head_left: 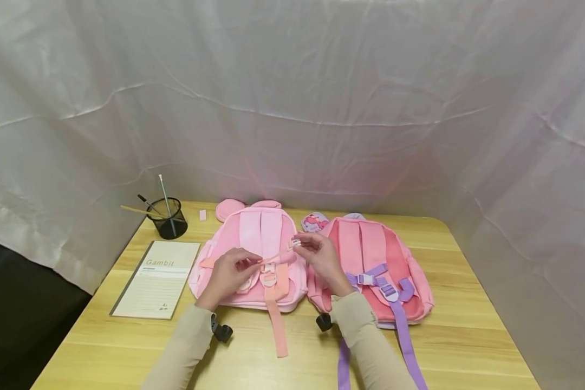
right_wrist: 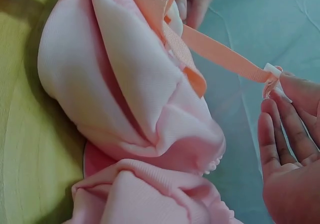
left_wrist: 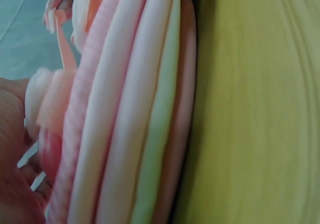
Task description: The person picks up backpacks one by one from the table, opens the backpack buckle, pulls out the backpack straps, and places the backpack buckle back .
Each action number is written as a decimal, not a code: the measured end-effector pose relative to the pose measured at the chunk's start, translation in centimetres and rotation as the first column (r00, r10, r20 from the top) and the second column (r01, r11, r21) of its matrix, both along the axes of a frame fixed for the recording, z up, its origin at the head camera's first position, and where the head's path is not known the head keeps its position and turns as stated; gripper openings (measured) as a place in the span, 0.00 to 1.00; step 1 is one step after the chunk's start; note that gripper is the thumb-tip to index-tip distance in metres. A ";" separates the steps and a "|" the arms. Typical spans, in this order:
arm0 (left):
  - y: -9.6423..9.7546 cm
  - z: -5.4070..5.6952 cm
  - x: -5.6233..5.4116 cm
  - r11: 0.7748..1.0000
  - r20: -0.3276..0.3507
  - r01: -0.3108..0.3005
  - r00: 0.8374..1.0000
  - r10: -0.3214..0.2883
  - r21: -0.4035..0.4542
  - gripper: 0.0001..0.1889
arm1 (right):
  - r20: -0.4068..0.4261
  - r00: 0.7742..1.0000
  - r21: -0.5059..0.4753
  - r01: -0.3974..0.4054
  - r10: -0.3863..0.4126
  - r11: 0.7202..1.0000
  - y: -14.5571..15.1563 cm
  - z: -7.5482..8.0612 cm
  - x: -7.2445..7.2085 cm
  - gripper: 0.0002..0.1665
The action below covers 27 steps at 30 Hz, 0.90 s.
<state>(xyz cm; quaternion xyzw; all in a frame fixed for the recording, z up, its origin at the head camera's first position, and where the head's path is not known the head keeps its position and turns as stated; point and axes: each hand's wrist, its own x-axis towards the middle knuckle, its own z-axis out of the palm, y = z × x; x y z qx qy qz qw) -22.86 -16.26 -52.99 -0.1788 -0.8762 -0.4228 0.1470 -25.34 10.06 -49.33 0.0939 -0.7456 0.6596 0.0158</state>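
Note:
A pink backpack (head_left: pixel 224 244) lies on the table with its shoulder straps up. Above it, a peach webbing strap (right_wrist: pixel 225 54) is drawn out between the hands. My left hand (head_left: pixel 230 275) pinches this strap near its left end. At the other end my right hand (head_left: pixel 322 259) holds a small white plastic buckle piece (right_wrist: pixel 274 77) between thumb and fingers. A white clip (head_left: pixel 270 267) and a loose peach strap tail (head_left: pixel 278 330) lie on the backpack below. In the left wrist view, the bag's side hides part of the left fingers.
Right of it lies a coral backpack (head_left: pixel 416 281) with purple straps (head_left: pixel 403 330) hanging toward the front edge. On the left are a notebook (head_left: pixel 156 281), a black mesh pen cup (head_left: pixel 173 225) and a small pink eraser-like block (head_left: pixel 202 215). Grey curtains (head_left: pixel 292 108) enclose the table (head_left: pixel 468 325).

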 end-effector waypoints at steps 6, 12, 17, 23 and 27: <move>-1.0 -0.5 0.1 1.000 0.032 0.007 0.999 -0.008 0.016 0.08 | 0.037 0.999 0.024 0.021 -0.022 0.999 0.4 -0.3 -0.2 0.18; -1.3 -0.9 0.0 0.999 0.055 0.014 0.998 -0.016 0.029 0.08 | 0.064 0.997 0.068 0.041 -0.046 0.997 0.5 -0.5 -0.4 0.17; -1.3 -0.9 0.1 1.000 0.058 0.002 0.998 -0.004 0.026 0.08 | 0.085 0.994 0.117 0.057 -0.067 0.991 0.6 -0.7 -0.5 0.16; -1.1 -1.1 0.2 1.000 0.064 -0.016 0.998 0.015 0.017 0.07 | 0.083 0.993 0.189 0.073 -0.090 0.979 0.7 -1.3 -0.6 0.15; -1.1 -1.1 0.2 0.999 0.067 -0.029 0.997 0.028 0.014 0.06 | 0.050 0.995 0.224 0.076 -0.089 0.972 0.8 -1.6 -0.6 0.15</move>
